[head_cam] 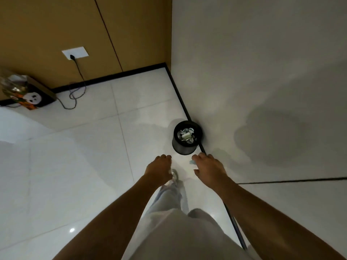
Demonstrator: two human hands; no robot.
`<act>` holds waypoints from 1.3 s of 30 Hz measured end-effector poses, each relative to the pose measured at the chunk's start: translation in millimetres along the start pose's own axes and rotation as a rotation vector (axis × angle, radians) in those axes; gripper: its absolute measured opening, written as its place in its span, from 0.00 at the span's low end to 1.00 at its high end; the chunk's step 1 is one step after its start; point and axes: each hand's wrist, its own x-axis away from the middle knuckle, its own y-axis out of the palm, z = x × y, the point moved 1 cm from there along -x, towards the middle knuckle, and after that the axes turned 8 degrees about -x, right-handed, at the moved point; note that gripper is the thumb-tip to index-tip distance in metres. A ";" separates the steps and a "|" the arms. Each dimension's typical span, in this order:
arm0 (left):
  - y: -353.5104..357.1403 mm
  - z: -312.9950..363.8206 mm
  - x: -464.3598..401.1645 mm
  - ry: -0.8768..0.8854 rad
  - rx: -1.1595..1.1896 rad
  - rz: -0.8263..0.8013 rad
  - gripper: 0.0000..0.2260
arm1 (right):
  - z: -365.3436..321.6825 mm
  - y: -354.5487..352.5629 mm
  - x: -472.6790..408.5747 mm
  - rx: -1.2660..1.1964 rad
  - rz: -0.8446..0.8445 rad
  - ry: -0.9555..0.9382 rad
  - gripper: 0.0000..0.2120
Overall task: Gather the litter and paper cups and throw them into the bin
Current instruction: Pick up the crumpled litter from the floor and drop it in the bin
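A small black mesh bin (pixel 185 148) stands on the floor against the white wall, with crumpled paper litter (pixel 186 135) lying inside it. Both my arms reach forward just short of the bin. My right hand (pixel 207 167) is curled, and a small pale scrap (pixel 191 162) shows at its fingers. My left hand (pixel 159 168) hangs with loosely curled fingers, and I see nothing in it. Beneath the hands are my pale trousers and one shoe.
The floor is pale glossy tiles (pixel 84 156). A white wall (pixel 262 91) with a black skirting runs along the right. A brown panelled wall with a socket and trailing cable (pixel 77 87) lies ahead. A box with a panda picture (pixel 32 98) sits at far left.
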 end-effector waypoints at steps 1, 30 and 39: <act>-9.8 -2.0 -16.6 0.001 -0.001 -0.007 0.21 | 3.3 -5.9 -16.9 -0.028 -0.012 0.015 0.19; 84.9 -24.1 -365.4 0.166 -0.375 0.009 0.25 | 155.3 158.2 -347.7 -0.303 -0.114 0.181 0.27; 100.7 16.4 -429.6 0.101 -0.293 -0.050 0.36 | 200.0 153.4 -304.9 -0.320 -0.184 0.283 0.27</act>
